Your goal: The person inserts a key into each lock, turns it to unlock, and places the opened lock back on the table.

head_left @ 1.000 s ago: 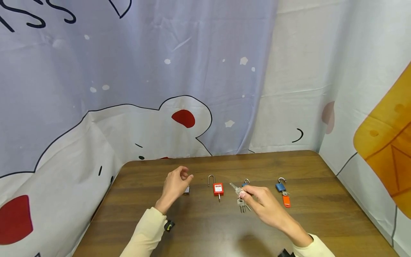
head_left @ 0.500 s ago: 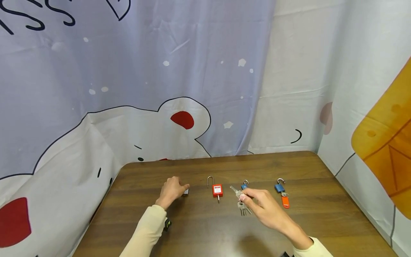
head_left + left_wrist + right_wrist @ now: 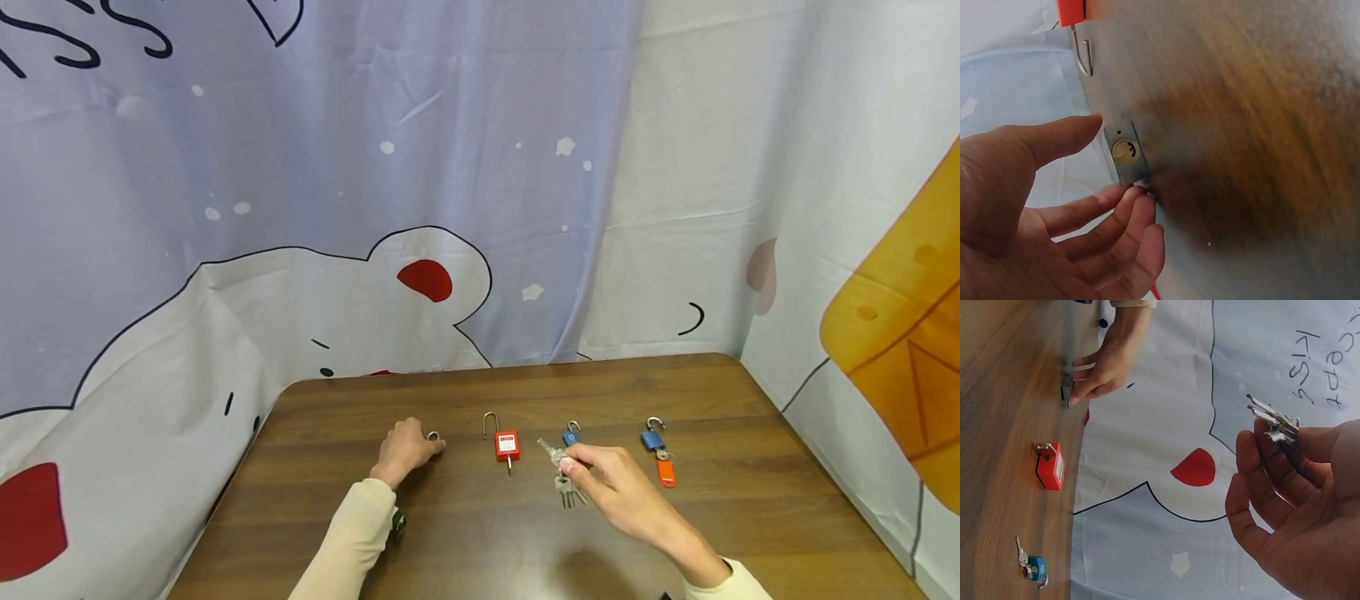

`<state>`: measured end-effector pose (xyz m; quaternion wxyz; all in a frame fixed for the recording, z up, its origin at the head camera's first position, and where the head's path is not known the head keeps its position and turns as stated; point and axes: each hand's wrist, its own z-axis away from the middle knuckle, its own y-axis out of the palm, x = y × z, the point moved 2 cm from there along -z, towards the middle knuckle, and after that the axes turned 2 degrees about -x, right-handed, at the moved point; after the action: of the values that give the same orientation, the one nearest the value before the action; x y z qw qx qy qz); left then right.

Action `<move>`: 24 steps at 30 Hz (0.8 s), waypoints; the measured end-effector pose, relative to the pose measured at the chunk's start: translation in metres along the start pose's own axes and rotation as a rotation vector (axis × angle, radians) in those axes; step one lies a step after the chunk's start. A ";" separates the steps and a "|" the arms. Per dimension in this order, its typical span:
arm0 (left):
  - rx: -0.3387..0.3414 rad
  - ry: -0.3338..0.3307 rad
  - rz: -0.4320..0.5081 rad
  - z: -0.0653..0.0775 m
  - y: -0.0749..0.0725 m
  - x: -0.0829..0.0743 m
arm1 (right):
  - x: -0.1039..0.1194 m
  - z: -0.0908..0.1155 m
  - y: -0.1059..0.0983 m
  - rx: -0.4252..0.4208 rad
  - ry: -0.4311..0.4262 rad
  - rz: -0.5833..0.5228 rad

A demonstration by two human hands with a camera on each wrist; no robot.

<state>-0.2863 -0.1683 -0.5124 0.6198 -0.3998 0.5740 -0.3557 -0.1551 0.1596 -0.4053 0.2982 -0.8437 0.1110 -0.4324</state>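
Observation:
My left hand (image 3: 406,452) is at a grey padlock (image 3: 1125,152) at the left of the table, thumb on one side and curled fingers on the other. The padlock's keyhole face shows in the left wrist view; in the head view the hand hides most of its body, leaving the shackle visible. My right hand (image 3: 622,492) pinches a bunch of keys (image 3: 1279,422) between thumb and fingers, raised above the table. One key points up left and several others hang below. The nearest lock to these keys is a small blue padlock (image 3: 572,436), partly hidden behind the right hand.
A red padlock (image 3: 507,446) with its shackle open lies between the hands. At the right lies another blue padlock (image 3: 652,440) with an open shackle and an orange key tag (image 3: 666,472). A printed curtain (image 3: 420,167) hangs behind the wooden table (image 3: 465,533).
My left hand has come down onto the grey padlock, and its thumb and fingers have closed in around it. The right hand has stayed in place with the keys.

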 end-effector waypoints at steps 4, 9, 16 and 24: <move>0.007 0.001 0.007 -0.001 0.002 0.000 | 0.001 0.000 0.001 -0.003 -0.016 -0.001; 0.010 -0.003 0.012 -0.002 0.003 0.000 | 0.001 -0.001 0.001 -0.006 0.001 0.005; 0.018 0.019 0.010 -0.005 0.006 0.000 | 0.000 -0.001 0.004 0.012 0.015 -0.005; 0.047 0.030 -0.003 -0.005 0.007 0.000 | -0.001 0.000 0.004 -0.006 0.011 0.009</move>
<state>-0.2915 -0.1660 -0.5188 0.6197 -0.3806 0.5743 -0.3759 -0.1557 0.1568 -0.4080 0.2970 -0.8417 0.1175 -0.4353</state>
